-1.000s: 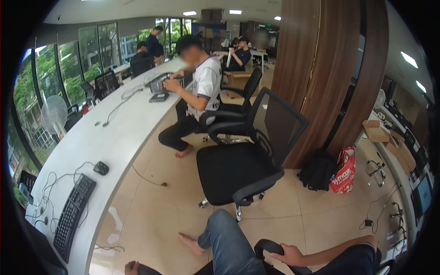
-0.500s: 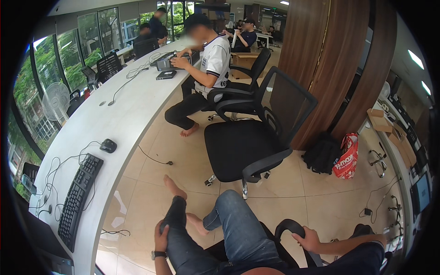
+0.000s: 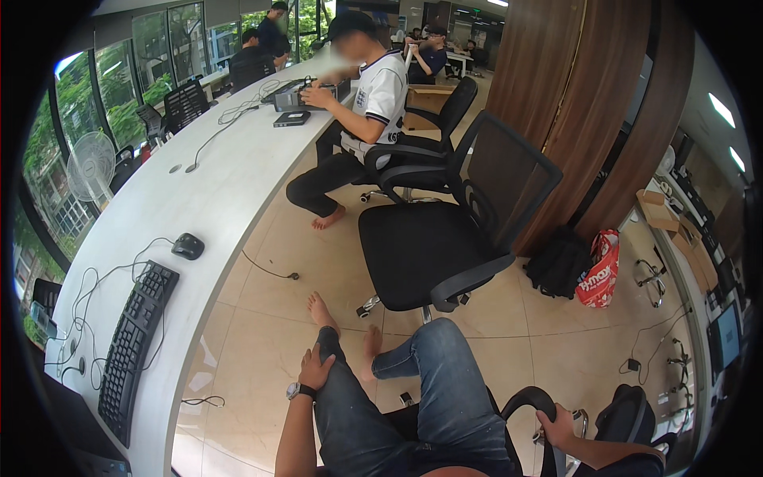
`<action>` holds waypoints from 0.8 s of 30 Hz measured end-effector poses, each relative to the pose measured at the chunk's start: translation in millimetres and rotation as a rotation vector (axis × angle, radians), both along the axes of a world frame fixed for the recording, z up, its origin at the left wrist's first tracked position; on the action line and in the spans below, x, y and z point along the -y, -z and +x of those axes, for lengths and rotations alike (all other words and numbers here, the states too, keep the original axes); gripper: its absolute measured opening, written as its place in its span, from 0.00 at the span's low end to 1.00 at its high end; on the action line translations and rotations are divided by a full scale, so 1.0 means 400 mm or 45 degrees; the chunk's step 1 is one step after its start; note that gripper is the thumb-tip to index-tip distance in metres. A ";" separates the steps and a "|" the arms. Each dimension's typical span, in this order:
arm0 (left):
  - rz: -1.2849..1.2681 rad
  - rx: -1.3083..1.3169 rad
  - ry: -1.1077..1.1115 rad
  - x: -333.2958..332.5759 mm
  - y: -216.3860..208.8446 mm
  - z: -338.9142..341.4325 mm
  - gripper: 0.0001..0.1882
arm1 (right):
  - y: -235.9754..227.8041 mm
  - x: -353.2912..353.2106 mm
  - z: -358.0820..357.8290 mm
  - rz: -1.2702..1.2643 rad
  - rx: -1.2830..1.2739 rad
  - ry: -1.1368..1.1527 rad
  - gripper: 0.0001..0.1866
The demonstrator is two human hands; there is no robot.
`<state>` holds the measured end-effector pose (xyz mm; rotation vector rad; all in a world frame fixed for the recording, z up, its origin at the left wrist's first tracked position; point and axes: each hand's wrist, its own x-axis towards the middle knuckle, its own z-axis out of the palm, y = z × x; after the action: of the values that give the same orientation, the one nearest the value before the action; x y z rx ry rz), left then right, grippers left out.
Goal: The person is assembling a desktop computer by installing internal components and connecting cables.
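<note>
My left hand (image 3: 317, 370) lies flat on my left leg just above the knee, fingers spread over the jeans (image 3: 362, 413). A watch (image 3: 300, 389) is on that wrist. At the lower right, my right hand (image 3: 559, 427) is closed around the black chair armrest (image 3: 521, 397); part of the grip is hidden. I sit with both legs bent and bare feet on the tiled floor. To the left, a black keyboard (image 3: 137, 350) and a black mouse (image 3: 188, 246) rest on the long white table (image 3: 211, 191), out of reach of both hands.
A black office chair (image 3: 429, 250) stands in front of me. Beyond it, a person (image 3: 380, 103) in a white shirt handles a grey device (image 3: 306, 95) at the table. A black backpack (image 3: 559, 262) and a red bag (image 3: 602, 270) sit by the wooden panel. A cable (image 3: 270, 270) trails nearby.
My left hand has shifted from the side of my thigh onto its top by the knee. Both legs have swung a little to the right. My right hand stays on the armrest.
</note>
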<state>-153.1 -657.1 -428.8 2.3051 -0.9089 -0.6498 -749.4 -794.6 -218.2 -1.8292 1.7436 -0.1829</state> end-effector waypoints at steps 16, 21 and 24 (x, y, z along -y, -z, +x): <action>0.766 0.004 0.314 0.189 -0.120 0.064 0.39 | 0.095 0.027 -0.058 0.020 0.098 -0.039 0.24; 0.779 -0.004 0.257 0.288 -0.127 0.138 0.39 | 0.097 0.034 -0.064 0.044 0.063 -0.081 0.24; 0.875 -0.036 0.152 0.175 -0.077 0.097 0.39 | 0.101 0.073 -0.055 0.313 0.282 0.117 0.23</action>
<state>-114.3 -727.3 -398.1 2.8315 -0.9111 -1.1910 -771.6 -823.8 -258.8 -1.4957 1.6178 -0.1904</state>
